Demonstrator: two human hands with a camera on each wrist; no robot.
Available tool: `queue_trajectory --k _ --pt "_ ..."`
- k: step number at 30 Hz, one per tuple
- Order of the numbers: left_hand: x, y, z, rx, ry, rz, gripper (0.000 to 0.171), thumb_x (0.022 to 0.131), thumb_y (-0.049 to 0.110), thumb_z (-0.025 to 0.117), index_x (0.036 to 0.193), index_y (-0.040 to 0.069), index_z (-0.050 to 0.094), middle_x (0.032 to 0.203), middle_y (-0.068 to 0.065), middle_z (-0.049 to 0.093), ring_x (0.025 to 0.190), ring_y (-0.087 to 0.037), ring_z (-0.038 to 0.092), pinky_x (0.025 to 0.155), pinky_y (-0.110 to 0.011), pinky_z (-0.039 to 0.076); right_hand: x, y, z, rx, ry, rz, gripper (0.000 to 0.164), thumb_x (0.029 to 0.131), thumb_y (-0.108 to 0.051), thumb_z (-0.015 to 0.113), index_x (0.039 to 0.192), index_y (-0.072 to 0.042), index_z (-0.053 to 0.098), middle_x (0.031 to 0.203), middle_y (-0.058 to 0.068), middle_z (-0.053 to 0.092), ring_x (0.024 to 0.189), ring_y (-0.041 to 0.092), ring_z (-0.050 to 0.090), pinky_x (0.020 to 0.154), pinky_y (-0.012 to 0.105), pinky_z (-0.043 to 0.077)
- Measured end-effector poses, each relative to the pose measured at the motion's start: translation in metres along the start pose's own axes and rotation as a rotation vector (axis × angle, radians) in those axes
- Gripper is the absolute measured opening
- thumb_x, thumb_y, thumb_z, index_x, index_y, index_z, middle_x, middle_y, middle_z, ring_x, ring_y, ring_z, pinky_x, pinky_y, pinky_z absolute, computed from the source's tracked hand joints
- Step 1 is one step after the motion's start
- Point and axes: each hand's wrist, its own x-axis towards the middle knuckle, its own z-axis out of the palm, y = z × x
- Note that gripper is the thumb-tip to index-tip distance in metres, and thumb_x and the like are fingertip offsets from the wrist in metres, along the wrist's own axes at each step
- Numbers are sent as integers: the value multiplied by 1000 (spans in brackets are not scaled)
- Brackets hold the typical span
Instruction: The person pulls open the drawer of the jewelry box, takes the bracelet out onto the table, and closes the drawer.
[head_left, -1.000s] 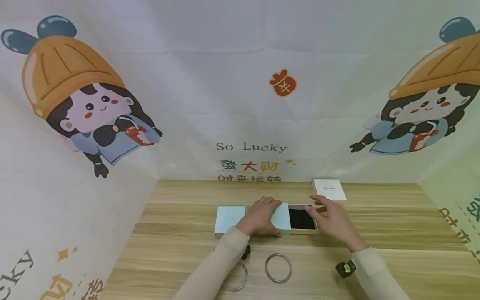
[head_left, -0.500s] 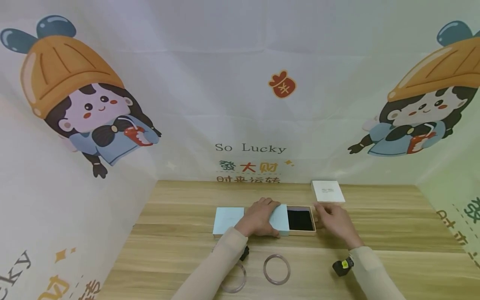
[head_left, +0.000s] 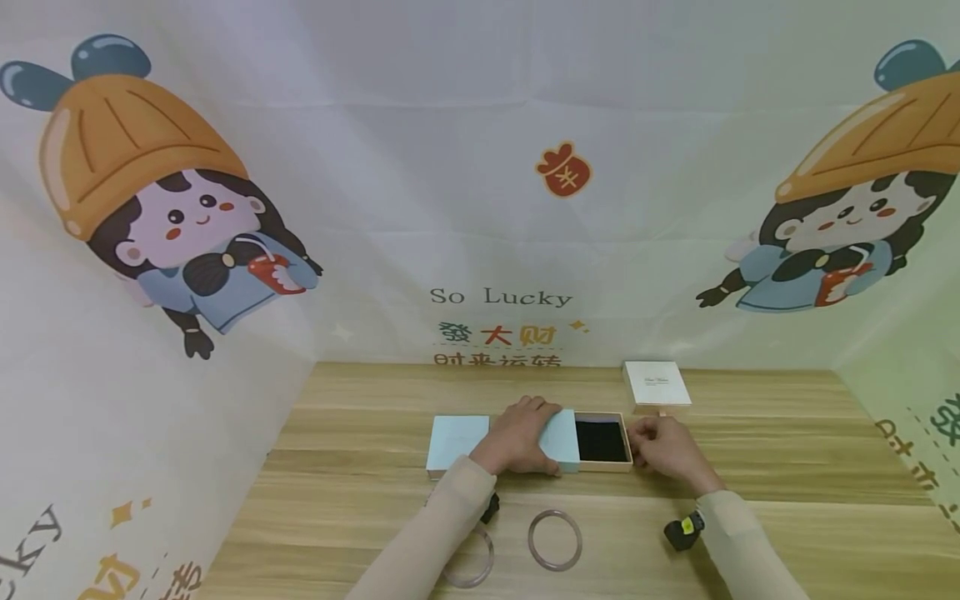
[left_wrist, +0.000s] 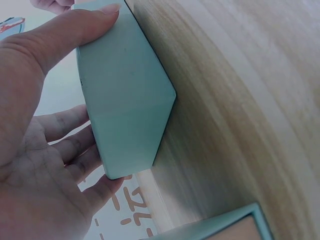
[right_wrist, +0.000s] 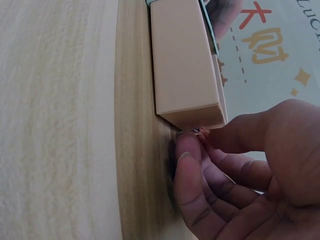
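My left hand (head_left: 521, 433) grips the light-blue sleeve (head_left: 560, 437) of a drawer-style gift box, thumb along the near side and fingers around the far side, as the left wrist view shows. From the sleeve's right end the box's peach drawer (right_wrist: 185, 60) sticks partly out, with a black pad (head_left: 602, 441) inside. At that drawer's end face, my right hand (head_left: 666, 446) pinches a small pinkish pull ribbon (right_wrist: 201, 130) between thumb and finger; most of the ribbon is hidden by the fingertips.
Another light-blue box (head_left: 456, 440) stands left of the held one. A white box (head_left: 657, 383) sits at the back right. Nearer on the wooden table (head_left: 810, 467) lie two bangles, one (head_left: 555, 568) in the middle and one (head_left: 491, 554) partly behind the left sleeve.
My right hand has gone from over the drawer's right edge to its outer end, and its fingers have closed to a pinch there. The left hand and the box look the same.
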Motion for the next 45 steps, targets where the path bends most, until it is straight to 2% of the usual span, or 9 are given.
queue_trajectory --k 13,28,39,45 --pt "1 0 1 -11 0 -4 94 70 45 92 150 17 51 141 0 58 124 -17 52 110 -36 45 5 6 10 35 40 -32 11 95 1 62 94 8 70 77 10 72 65 12 65 59 27 58" --pt "2 1 2 -11 -1 -6 94 71 45 92 150 16 50 143 -2 58 129 -20 52 113 -39 43 9 2 22 32 77 -67 10 93 3 61 88 6 69 73 8 70 61 12 64 56 25 56" --pt "3 2 3 -22 12 -3 94 70 44 93 149 15 51 141 -3 59 127 -20 52 112 -39 44 10 -5 27 -139 125 -152 12 91 0 62 82 -1 70 70 4 68 61 9 56 56 23 45" --pt "4 1 3 -27 12 -8 94 70 43 93 149 16 51 140 -2 59 126 -20 52 112 -39 44 12 -8 32 -108 116 -126 11 90 2 62 82 -1 70 71 4 68 62 10 58 57 23 48"
